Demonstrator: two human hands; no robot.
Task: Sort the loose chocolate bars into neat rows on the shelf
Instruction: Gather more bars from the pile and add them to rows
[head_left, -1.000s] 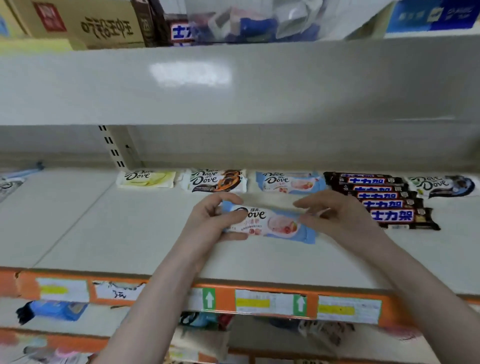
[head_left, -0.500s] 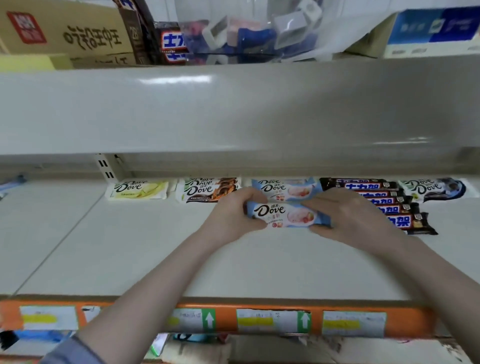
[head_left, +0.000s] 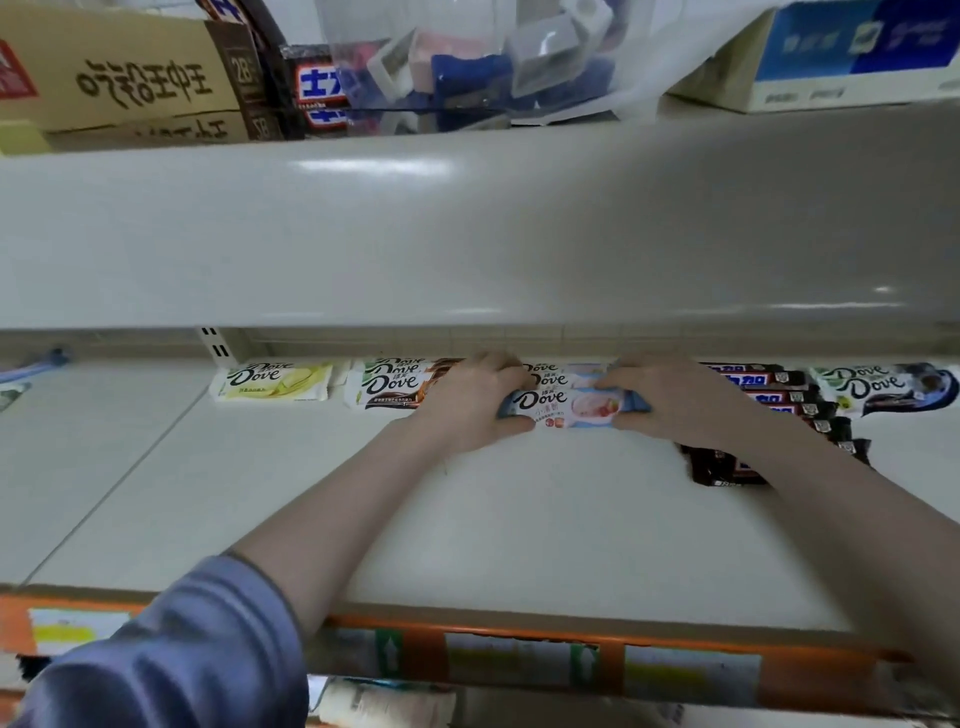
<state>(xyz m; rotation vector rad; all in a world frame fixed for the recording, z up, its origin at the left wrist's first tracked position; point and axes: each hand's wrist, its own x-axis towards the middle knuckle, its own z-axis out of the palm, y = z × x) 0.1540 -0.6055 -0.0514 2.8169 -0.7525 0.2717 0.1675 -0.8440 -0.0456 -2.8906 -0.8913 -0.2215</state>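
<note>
A light blue Dove bar (head_left: 569, 408) lies on the white shelf (head_left: 519, 519), right in front of other light blue Dove bars (head_left: 556, 375) at the back. My left hand (head_left: 467, 402) grips its left end and my right hand (head_left: 675, 397) grips its right end. To the left lie a yellow Dove bar (head_left: 275, 382) and a stack of brown Dove bars (head_left: 389, 387). To the right a row of dark Snickers bars (head_left: 784, 400) runs toward me, partly hidden by my right wrist. A dark blue Dove bar (head_left: 888, 387) lies at the far right.
The upper shelf's front (head_left: 467, 228) hangs low over the back row. Cardboard boxes (head_left: 119, 78) and a clear bin (head_left: 467, 62) stand on it. An orange price rail (head_left: 519, 654) edges the shelf's front. A blue packet (head_left: 36, 361) lies at the far left.
Both hands have carried the light blue bar from mid-shelf back to the row of matching bars. The view has tilted up and closer.
</note>
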